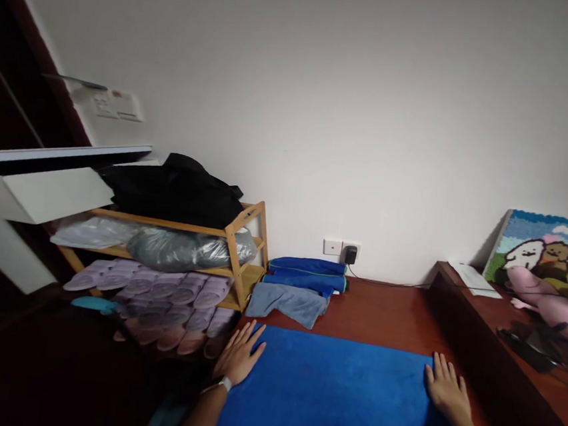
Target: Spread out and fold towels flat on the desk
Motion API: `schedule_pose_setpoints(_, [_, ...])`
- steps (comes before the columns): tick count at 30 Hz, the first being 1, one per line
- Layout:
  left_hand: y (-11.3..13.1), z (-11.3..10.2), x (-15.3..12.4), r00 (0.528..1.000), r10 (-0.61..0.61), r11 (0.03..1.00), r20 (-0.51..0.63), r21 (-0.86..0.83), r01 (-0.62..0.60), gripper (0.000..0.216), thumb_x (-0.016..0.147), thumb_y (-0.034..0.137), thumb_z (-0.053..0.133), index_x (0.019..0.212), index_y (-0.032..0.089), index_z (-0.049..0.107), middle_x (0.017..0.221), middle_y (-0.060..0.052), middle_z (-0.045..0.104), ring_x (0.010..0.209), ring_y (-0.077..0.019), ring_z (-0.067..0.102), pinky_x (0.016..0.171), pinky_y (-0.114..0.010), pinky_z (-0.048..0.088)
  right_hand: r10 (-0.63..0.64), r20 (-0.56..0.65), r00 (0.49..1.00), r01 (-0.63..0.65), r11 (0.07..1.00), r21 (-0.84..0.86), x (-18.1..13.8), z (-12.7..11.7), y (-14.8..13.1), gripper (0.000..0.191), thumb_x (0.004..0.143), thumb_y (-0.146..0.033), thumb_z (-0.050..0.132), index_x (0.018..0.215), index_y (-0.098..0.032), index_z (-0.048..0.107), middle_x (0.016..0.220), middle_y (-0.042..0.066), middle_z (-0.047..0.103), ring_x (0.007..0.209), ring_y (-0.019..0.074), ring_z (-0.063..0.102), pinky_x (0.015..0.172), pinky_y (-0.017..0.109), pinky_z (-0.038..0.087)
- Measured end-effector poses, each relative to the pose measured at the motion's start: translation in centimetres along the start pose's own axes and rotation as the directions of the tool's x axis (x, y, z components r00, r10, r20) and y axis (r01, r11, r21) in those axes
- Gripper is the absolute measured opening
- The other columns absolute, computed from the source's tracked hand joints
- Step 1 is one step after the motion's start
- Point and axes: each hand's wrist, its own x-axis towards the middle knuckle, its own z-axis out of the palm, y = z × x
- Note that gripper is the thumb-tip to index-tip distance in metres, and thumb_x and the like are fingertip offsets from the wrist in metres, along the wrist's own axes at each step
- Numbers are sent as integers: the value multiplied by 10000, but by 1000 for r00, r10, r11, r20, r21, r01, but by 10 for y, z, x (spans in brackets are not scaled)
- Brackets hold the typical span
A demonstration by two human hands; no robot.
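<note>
A large blue cloth (337, 392) lies spread flat on the reddish-brown wooden surface in front of me. My left hand (240, 355) rests on its far left corner, palm down with the fingers stretched out; a watch is on that wrist. At the far right corner lies my right hand (448, 389), also flat with fingers extended. Beyond the cloth, near the wall, are folded blue cloths (303, 275) with green edging. A grey cloth (288, 303) lies just before them. The near edge of the spread cloth is out of view.
On the left stands a wooden rack (234, 235) with a black bag (180, 193), plastic-wrapped items and several slippers (176, 286). A black plug (351, 254) sits in the wall socket, its cable running right. On the right ledge are a pink plush toy (547, 298) and a fuzzy picture (547, 245).
</note>
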Motion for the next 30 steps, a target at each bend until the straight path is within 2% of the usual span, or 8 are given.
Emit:
schedule_pose_setpoints(6, [0,0,-5,1000,4,1000,3,-23,-4,572,1016,547,383,1553,350,378,1662,-28,324,1523,-240,297,1241,-467,222,14,4,1000,-14,1000,-9,4,6,6,800,916,-517,150,1580,-93,290,1663,138,251,1539,295,202,1237,552,125])
schedule_pose_setpoints(10, [-1,4,-7,1000,12,999,-13,-35,-13,574,1012,530,403,1559,362,361,1667,-17,314,1527,-244,285,1244,-468,214,-15,-147,989,25,998,65,-7,4,-19,808,922,-497,122,1566,-44,306,1660,145,260,1548,307,157,1247,533,137])
schedule_pose_setpoints(13, [0,4,-8,1000,7,999,-14,-46,-8,571,1011,532,407,1557,372,363,1666,-13,319,1528,-246,284,1247,-468,209,-207,-283,937,261,950,169,-39,-11,-97,796,953,-497,86,1522,-37,401,1633,151,329,1542,294,196,1251,480,181])
schedule_pose_setpoints(17, [1,1,-7,1000,6,999,-12,-46,-6,567,1012,545,397,1551,367,378,1665,-15,322,1527,-242,285,1248,-465,208,-611,-169,773,633,728,264,-106,-28,-245,677,1011,-528,166,1571,-196,352,1658,23,291,1532,229,236,1268,424,167])
schedule_pose_setpoints(19, [1,0,-6,1000,11,999,-13,-32,-11,571,1015,558,380,1551,361,379,1662,-23,329,1525,-237,292,1246,-464,212,-716,-88,693,704,645,296,-132,-27,-302,673,1019,-555,193,1597,-220,275,1674,1,222,1548,221,178,1276,429,127])
schedule_pose_setpoints(21, [0,1,-5,1000,18,1000,-12,-17,-18,577,1017,572,363,1553,357,376,1659,-29,334,1523,-234,298,1244,-463,217,-704,-16,710,672,671,313,-144,-22,-334,681,1019,-560,199,1601,-209,253,1672,13,210,1552,227,152,1277,449,109])
schedule_pose_setpoints(25, [-2,2,-2,1000,18,1000,-12,-1,-18,584,1017,583,354,1556,358,370,1659,-28,333,1520,-233,305,1242,-461,222,-612,37,790,581,766,274,-131,-10,-312,690,1016,-555,201,1598,-189,253,1670,18,203,1555,227,135,1275,460,93])
schedule_pose_setpoints(30, [1,1,-1,1000,8,1000,-5,5,-8,581,1014,570,372,1552,350,380,1658,-31,331,1518,-224,308,1243,-457,218,-409,2,912,404,902,148,-76,-4,-180,737,1001,-571,195,1602,-148,232,1670,49,229,1553,227,147,1271,444,102])
